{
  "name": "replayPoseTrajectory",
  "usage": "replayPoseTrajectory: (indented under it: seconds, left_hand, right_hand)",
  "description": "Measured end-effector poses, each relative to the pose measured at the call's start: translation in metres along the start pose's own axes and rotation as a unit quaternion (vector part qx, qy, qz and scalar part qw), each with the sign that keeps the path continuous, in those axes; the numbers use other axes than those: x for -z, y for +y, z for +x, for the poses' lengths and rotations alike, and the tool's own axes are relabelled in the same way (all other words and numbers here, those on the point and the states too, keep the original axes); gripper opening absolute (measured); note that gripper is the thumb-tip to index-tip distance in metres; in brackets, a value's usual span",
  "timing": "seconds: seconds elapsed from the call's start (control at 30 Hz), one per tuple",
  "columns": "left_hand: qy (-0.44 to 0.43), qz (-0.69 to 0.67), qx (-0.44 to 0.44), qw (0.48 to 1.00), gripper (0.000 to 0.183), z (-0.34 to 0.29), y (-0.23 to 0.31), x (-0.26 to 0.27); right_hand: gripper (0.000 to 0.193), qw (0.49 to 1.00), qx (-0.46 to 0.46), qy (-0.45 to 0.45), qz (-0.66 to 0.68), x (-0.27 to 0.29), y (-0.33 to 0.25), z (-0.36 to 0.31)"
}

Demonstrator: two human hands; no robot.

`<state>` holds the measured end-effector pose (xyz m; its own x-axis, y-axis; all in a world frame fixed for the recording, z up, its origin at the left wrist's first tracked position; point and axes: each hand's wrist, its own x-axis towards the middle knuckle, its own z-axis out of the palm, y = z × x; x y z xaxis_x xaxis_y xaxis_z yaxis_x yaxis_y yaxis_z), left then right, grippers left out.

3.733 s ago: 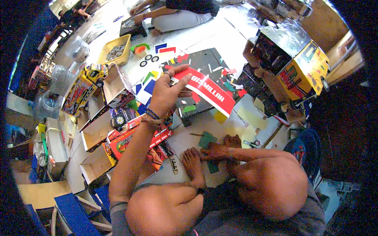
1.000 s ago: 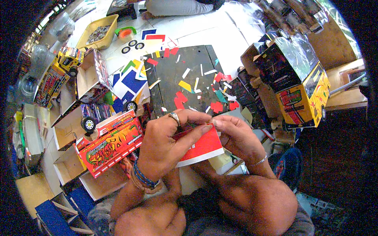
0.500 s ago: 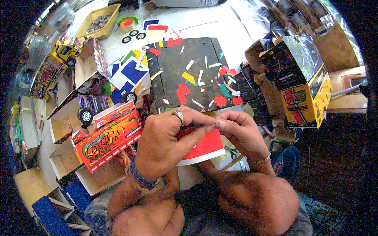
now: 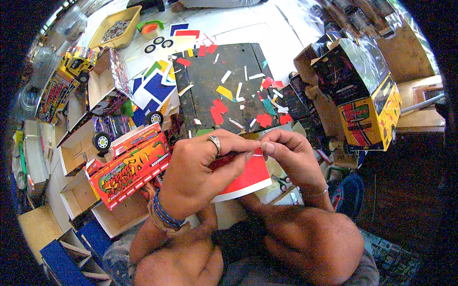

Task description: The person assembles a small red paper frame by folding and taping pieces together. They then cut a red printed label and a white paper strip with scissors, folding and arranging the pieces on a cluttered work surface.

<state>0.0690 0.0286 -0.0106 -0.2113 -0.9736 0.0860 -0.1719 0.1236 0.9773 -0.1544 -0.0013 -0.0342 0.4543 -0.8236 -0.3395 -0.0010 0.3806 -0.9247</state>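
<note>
My left hand, with a ring and a blue bracelet, is closed over a red sheet with a white border. Its thumb and index finger pinch near the sheet's upper corner. Fingertip to fingertip with it, my right hand is closed in a pinch. Whatever sits between the right fingertips is too small to make out. Beyond both hands lies a dark board scattered with red, white, yellow and teal cut scraps. The fingers hide part of the red sheet.
To the left lies a red toy truck panel with lettering, among open wooden boxes and toy wheels. A yellow toy truck body stands at right. Farther off are coloured sheets, a yellow basin and small wheels. Scissors lie near my right wrist.
The view has shifted slightly. My hands stay fingertip to fingertip over the red sheet; the right fingers have turned a little, and a bit more of the sheet's upper edge shows.
</note>
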Motion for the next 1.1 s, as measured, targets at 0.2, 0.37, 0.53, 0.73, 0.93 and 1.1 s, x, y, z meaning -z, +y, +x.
replayPoseTrajectory:
  seconds: [0.2,0.37,0.53,0.73,0.93,1.1]
  left_hand:
    - [0.0,-0.087,0.1,0.991,0.028,-0.001,0.005,-0.004]
    - [-0.018,-0.058,0.11,0.992,0.03,-0.001,0.009,-0.002]
    - [-0.006,-0.034,0.068,0.997,0.019,0.0,0.006,-0.004]
    - [-0.008,-0.032,0.066,0.997,0.014,-0.001,0.005,-0.003]
    - [-0.02,-0.01,0.089,0.996,0.014,-0.002,0.009,-0.001]
    - [-0.019,-0.007,0.085,0.996,0.013,-0.002,0.008,-0.001]
  right_hand:
    - [0.016,0.997,-0.027,0.009,0.066,0.0,0.002,-0.001]
    - [0.015,0.997,-0.046,-0.011,0.058,0.004,0.002,-0.001]
    - [0.02,0.999,-0.025,-0.018,0.027,0.004,0.0,-0.004]
    - [0.021,0.999,-0.024,-0.033,0.014,0.003,-0.007,-0.007]
    - [0.022,0.998,-0.025,-0.012,-0.057,0.002,-0.01,-0.008]
    - [0.019,0.996,-0.012,-0.008,-0.084,0.0,-0.012,-0.01]
